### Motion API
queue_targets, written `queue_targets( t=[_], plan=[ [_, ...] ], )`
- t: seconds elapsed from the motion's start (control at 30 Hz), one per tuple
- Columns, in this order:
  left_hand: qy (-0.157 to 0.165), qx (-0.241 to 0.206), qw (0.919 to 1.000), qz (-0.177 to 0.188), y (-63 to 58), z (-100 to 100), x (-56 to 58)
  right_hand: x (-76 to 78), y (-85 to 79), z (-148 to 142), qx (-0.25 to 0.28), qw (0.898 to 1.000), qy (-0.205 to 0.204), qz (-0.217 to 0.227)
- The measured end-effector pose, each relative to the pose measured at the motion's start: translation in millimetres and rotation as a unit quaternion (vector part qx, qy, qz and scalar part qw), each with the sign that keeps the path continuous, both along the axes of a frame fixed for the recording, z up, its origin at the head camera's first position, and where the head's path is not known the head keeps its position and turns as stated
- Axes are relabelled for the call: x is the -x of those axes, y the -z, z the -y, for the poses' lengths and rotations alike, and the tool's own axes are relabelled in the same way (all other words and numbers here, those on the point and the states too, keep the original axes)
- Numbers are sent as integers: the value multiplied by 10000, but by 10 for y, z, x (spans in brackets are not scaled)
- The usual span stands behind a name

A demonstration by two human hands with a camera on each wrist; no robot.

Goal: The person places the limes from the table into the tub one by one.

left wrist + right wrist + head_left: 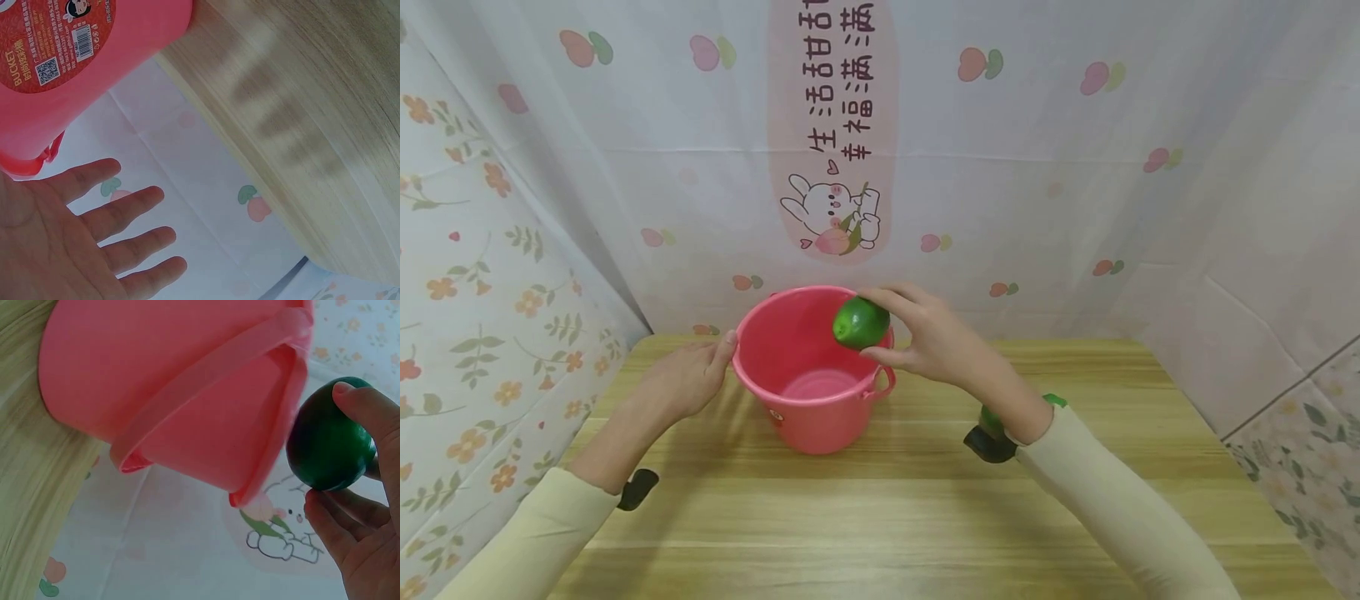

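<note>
A pink plastic bucket (827, 425) stands upright on the wooden table, its mouth facing up. My left hand (681, 379) is at its left side, the thumb at the rim; in the left wrist view the fingers (134, 209) are spread and straight beside the labelled wall. With fingers and thumb, my right hand (936, 337) pinches a glossy green oval fruit (861, 323) at the bucket's right rim. The right wrist view shows the fruit (331, 437) just above the bucket's mouth. The bucket's handle (206, 381) hangs down on that side.
Something green (1055, 400) shows partly behind my right wrist, mostly hidden. Black pieces (990, 446) sit at both wrists. The wooden tabletop (820, 533) ends at a patterned cloth curtain (1037, 208) behind the bucket, with a floral cloth (482, 333) on the left.
</note>
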State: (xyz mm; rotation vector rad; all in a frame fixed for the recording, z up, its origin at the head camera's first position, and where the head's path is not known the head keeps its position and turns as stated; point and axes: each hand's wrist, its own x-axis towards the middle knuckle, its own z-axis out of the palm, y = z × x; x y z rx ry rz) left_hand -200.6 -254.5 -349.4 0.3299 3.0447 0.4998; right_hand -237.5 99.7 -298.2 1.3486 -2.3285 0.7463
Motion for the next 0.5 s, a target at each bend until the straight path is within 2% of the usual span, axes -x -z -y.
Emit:
queue_targets(
  t=[0.23,0.5],
  plan=[
    [-37,34,10000,35,-5,-7,-7,34,49,125,-264,9988,80,399],
    [-48,-70,9999,104,-13,-1,-8,67,109,167,-251,9984,-36,509]
  ],
)
